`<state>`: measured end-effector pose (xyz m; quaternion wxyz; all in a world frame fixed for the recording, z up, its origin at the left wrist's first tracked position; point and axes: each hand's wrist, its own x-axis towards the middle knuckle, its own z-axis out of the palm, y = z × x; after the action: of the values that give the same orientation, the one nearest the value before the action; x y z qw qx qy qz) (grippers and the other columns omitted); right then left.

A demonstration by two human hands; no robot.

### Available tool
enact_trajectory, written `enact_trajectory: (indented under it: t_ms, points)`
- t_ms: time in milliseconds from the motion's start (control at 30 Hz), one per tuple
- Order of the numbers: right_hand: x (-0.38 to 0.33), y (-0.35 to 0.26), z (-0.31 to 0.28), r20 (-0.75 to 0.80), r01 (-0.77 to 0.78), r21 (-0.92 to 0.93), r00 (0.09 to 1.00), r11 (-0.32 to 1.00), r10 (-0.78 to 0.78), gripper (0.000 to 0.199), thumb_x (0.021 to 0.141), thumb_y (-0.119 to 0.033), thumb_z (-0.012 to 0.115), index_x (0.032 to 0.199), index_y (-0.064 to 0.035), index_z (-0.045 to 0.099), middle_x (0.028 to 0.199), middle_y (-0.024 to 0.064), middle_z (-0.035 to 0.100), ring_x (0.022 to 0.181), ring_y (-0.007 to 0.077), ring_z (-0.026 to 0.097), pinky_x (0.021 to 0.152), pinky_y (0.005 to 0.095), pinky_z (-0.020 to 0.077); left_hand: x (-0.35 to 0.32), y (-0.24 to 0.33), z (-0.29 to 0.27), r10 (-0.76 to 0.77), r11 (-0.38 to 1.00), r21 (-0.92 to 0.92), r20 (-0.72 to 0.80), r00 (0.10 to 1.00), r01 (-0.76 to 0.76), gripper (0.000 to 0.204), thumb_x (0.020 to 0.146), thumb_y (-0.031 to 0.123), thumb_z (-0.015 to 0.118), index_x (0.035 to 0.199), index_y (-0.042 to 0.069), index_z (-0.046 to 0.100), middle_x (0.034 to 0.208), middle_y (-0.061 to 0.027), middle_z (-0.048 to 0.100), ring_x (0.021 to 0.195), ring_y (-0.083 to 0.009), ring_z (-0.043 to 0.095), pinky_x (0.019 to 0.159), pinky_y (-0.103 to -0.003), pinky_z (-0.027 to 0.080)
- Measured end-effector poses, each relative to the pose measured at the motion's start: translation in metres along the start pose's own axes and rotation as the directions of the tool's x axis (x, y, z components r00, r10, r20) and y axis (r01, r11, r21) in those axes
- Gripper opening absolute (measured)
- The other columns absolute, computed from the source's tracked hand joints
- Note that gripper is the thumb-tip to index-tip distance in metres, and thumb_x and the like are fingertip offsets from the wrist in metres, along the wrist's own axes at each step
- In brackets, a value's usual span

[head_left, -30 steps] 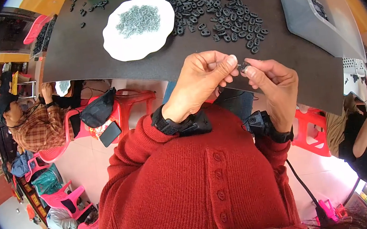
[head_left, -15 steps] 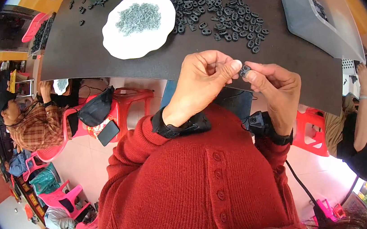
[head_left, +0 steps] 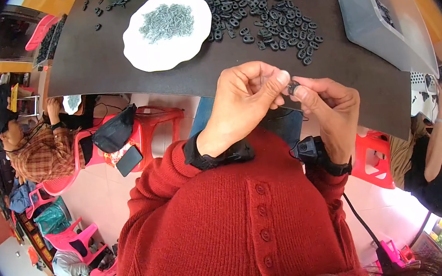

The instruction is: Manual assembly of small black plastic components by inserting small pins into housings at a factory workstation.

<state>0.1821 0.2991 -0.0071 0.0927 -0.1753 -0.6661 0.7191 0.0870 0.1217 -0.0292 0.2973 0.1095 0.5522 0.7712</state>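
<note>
Two sets of fingertips pinch one small black ring-shaped part (head_left: pixel 293 86) between the left hand (head_left: pixel 244 100) and right hand (head_left: pixel 329 105), just above the dark table (head_left: pixel 114 63) edge; beyond lie loose black parts (head_left: pixel 266 10) and a white plate (head_left: pixel 165 32) of small grey screws (head_left: pixel 167 21).

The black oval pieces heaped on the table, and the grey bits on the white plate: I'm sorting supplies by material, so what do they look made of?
The black oval pieces look like moulded plastic or rubber: matte, identical, each with holes. The grey bits look metallic, probably small screws or pins, with a dull silvery sheen; too small to be sure. The white plate looks smooth, plastic or ceramic.
</note>
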Motion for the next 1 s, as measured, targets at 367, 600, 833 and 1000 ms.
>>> enact_trajectory:
  t_ms: [367, 600, 833, 1000]
  points:
    - [0.015, 0.018, -0.001, -0.068, -0.005, -0.025, 0.998, 1.000, 0.004, 0.024, 0.100, -0.008, 0.085, 0.120, 0.0055, 0.083, 0.094, 0.0057, 0.082, 0.075, 0.0064, 0.064, 0.069, 0.0214, 0.0490, 0.016, -0.016, -0.012, -0.285, 0.888, -0.350, 0.092, 0.954, 0.299, 0.028, 0.115, 0.023, 0.068, 0.123, -0.002, 0.079, 0.105, -0.0067, 0.083, 0.089, -0.0128, 0.078, 0.085, -0.028, 0.065]
    - [0.040, 0.030, -0.003, -0.076, -0.008, 0.073, 0.997, 0.997, 0.014, 0.023, 0.100, -0.006, 0.084, 0.119, 0.0067, 0.083, 0.093, 0.0052, 0.080, 0.076, 0.0070, 0.062, 0.071, 0.0221, 0.0482, 0.033, -0.017, -0.013, -0.273, 0.879, -0.388, 0.064, 0.960, 0.276, 0.026, 0.113, 0.017, 0.071, 0.128, -0.003, 0.078, 0.116, -0.0117, 0.082, 0.101, -0.0161, 0.080, 0.095, -0.029, 0.066]
    - [0.049, 0.030, 0.010, -0.034, 0.007, 0.058, 0.999, 0.998, -0.005, 0.021, 0.100, -0.006, 0.083, 0.118, 0.0055, 0.084, 0.094, 0.0058, 0.081, 0.076, 0.0072, 0.062, 0.071, 0.0226, 0.0485, 0.031, -0.011, -0.026, -0.174, 0.947, -0.276, -0.003, 0.985, 0.166, 0.023, 0.108, 0.014, 0.077, 0.124, -0.003, 0.080, 0.112, -0.0120, 0.084, 0.099, -0.0154, 0.080, 0.091, -0.028, 0.066]
    - [0.049, 0.022, 0.019, -0.004, 0.015, -0.026, 1.000, 1.000, -0.015, 0.021, 0.101, -0.007, 0.083, 0.117, 0.0049, 0.084, 0.094, 0.0070, 0.083, 0.077, 0.0064, 0.064, 0.071, 0.0226, 0.0498, 0.028, -0.006, -0.030, -0.091, 0.991, -0.111, -0.086, 0.992, 0.081, 0.022, 0.106, 0.013, 0.080, 0.121, -0.003, 0.082, 0.103, -0.0108, 0.084, 0.090, -0.0132, 0.079, 0.085, -0.027, 0.065]
